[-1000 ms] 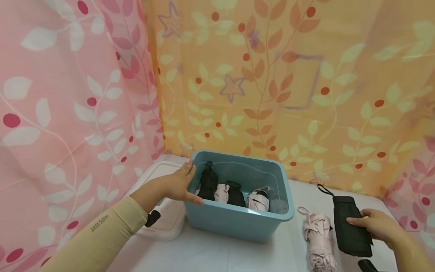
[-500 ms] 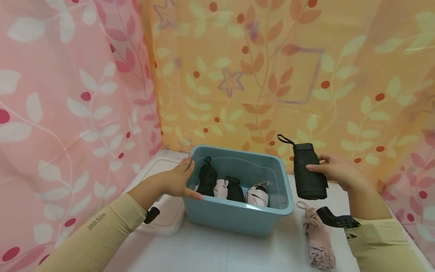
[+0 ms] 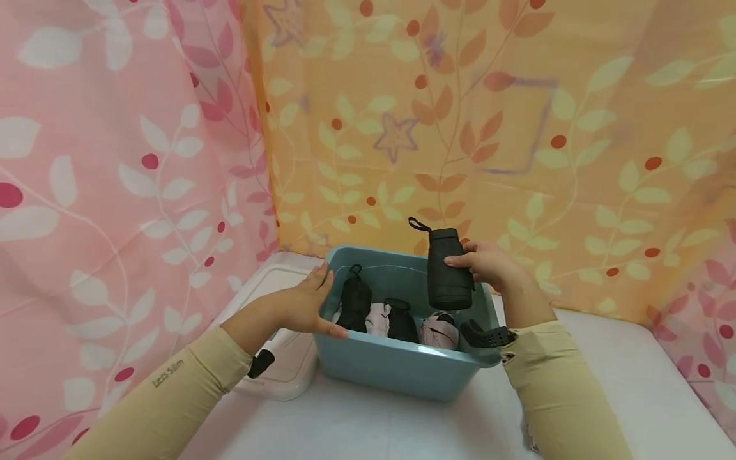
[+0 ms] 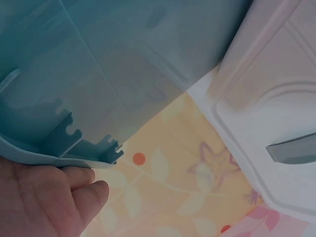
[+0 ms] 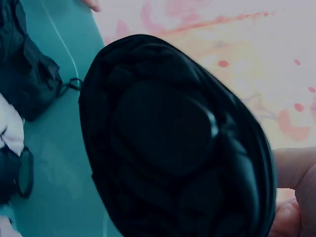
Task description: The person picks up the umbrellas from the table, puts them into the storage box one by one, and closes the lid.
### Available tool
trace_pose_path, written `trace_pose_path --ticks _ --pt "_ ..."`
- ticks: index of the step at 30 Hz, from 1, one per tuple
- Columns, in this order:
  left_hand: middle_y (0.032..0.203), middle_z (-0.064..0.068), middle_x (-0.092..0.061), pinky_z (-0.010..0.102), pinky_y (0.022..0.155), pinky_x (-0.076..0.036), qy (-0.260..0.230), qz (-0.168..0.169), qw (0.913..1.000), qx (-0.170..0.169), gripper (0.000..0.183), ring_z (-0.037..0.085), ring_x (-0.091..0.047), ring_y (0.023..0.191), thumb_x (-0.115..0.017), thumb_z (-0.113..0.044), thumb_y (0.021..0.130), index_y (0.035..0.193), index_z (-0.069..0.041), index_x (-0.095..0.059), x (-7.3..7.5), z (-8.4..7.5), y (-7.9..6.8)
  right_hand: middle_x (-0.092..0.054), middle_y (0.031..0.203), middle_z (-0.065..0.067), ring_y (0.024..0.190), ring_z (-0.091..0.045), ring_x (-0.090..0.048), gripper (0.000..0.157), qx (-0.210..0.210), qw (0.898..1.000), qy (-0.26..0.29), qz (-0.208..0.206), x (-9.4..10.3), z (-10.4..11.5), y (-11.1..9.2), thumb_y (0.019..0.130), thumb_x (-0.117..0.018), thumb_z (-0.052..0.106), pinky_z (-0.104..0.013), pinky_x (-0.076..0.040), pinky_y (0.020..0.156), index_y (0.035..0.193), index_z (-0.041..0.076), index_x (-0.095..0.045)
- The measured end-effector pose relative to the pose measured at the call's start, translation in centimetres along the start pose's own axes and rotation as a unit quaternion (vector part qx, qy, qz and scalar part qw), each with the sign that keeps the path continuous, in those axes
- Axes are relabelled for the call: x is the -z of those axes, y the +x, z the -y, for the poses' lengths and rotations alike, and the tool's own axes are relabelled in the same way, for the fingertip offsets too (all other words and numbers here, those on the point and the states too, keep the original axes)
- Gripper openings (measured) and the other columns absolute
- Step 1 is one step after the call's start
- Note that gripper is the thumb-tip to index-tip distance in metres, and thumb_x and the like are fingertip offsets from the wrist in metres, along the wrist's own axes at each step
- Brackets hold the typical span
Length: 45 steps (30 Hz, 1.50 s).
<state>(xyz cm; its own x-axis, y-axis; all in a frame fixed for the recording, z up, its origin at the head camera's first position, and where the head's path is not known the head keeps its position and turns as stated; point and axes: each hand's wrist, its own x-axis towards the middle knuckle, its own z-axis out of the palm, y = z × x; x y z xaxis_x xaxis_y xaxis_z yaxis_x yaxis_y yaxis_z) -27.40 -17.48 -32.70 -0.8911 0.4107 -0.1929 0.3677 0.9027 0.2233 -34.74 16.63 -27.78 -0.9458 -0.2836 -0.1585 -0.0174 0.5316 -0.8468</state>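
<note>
My right hand [image 3: 489, 265] grips a black folded umbrella [image 3: 448, 271] with a wrist loop, holding it over the right part of a blue plastic bin [image 3: 391, 367]. In the right wrist view the round end of this umbrella [image 5: 163, 128] fills the middle. My left hand [image 3: 305, 306] rests on the bin's left corner, fingers straight along the rim and thumb over the front edge. Inside the bin lie a black folded umbrella [image 3: 355, 300] at the left, a pale pink one [image 3: 377, 319], another black one [image 3: 402, 322], and a pink one [image 3: 439, 332] at the right.
A white lid [image 3: 282, 377] lies left of the bin, partly behind my left forearm. A sliver of a pink folded umbrella [image 3: 530, 437] shows beside my right sleeve. Patterned cloth walls [image 3: 368, 160] stand behind and at the sides of the white table [image 3: 609, 370].
My right hand has lifted the black umbrella off the table at the right and carried it left over the bin. The left hand has stayed on the bin's corner.
</note>
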Motion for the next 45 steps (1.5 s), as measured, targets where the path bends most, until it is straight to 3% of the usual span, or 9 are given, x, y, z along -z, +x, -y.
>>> trace_pose_path --ticks 10,18,26,31,38,41,45 --pt "0.151 0.015 0.016 0.049 0.109 -0.011 0.001 -0.002 1.0000 -0.005 0.126 0.029 0.012 0.138 -0.052 -0.079 0.063 0.145 -0.003 0.004 0.2 -0.5 0.0 -0.053 0.113 -0.019 0.096 -0.029 -0.058 0.049 -0.028 0.999 0.038 0.005 -3.2 1.1 2.6 0.088 -0.062 0.021 -0.041 -0.048 0.086 0.125 -0.007 -0.045" --pt "0.151 0.016 0.014 0.049 0.109 -0.013 0.009 -0.004 0.9999 -0.005 0.125 0.031 0.010 0.138 -0.052 -0.079 0.063 0.145 -0.002 0.002 0.1 -0.6 -0.1 -0.055 0.111 -0.017 0.096 -0.029 -0.059 0.048 -0.044 0.999 0.031 -0.006 -4.8 1.6 3.1 0.084 -0.068 0.022 -0.042 -0.048 0.085 0.119 -0.005 -0.051" --pt "0.151 0.015 0.014 0.050 0.109 -0.012 0.000 -0.004 1.0000 -0.008 0.125 0.030 0.012 0.138 -0.053 -0.078 0.063 0.145 -0.002 0.002 0.1 -0.5 -0.2 -0.058 0.091 -0.011 0.076 -0.022 -0.058 0.033 -0.029 0.999 0.033 0.021 -5.6 1.5 3.1 0.082 -0.069 0.018 -0.037 -0.051 0.074 0.101 -0.007 -0.059" --pt "0.151 0.016 0.014 0.050 0.109 -0.012 0.000 -0.002 1.0000 -0.007 0.125 0.031 0.011 0.138 -0.053 -0.079 0.063 0.145 -0.002 0.002 0.0 -0.4 -0.1 -0.057 0.101 -0.016 0.084 -0.025 -0.060 0.042 -0.032 0.998 0.037 0.041 -6.1 1.3 3.4 0.083 -0.068 0.017 -0.037 -0.051 0.075 0.114 -0.009 -0.053" --pt "0.151 0.016 0.014 0.050 0.109 -0.011 0.000 -0.004 1.0000 -0.007 0.125 0.030 0.012 0.138 -0.053 -0.079 0.063 0.145 -0.002 0.002 0.0 -0.2 0.0 -0.048 0.125 -0.023 0.106 -0.036 -0.056 0.069 -0.039 0.997 0.036 0.052 -6.7 1.1 3.6 0.083 -0.068 0.019 -0.043 -0.047 0.085 0.136 -0.008 -0.033" --pt "0.151 0.016 0.014 0.050 0.109 -0.011 -0.002 -0.005 0.9999 -0.009 0.125 0.030 0.012 0.138 -0.053 -0.078 0.064 0.145 -0.001 0.001 0.1 -0.2 0.0 -0.045 0.128 -0.023 0.107 -0.036 -0.055 0.069 -0.041 0.997 0.032 0.054 -6.8 1.1 3.7 0.084 -0.067 0.019 -0.042 -0.048 0.084 0.137 -0.007 -0.032" --pt "0.151 0.016 0.013 0.050 0.109 -0.012 -0.002 -0.004 1.0000 -0.007 0.125 0.031 0.011 0.138 -0.053 -0.078 0.064 0.145 -0.001 0.002 0.1 -0.2 -0.1 -0.052 0.120 -0.030 0.099 -0.037 -0.060 0.056 -0.039 0.994 0.042 0.088 -6.7 0.9 3.6 0.090 -0.059 0.017 -0.042 -0.050 0.081 0.135 -0.008 -0.035"
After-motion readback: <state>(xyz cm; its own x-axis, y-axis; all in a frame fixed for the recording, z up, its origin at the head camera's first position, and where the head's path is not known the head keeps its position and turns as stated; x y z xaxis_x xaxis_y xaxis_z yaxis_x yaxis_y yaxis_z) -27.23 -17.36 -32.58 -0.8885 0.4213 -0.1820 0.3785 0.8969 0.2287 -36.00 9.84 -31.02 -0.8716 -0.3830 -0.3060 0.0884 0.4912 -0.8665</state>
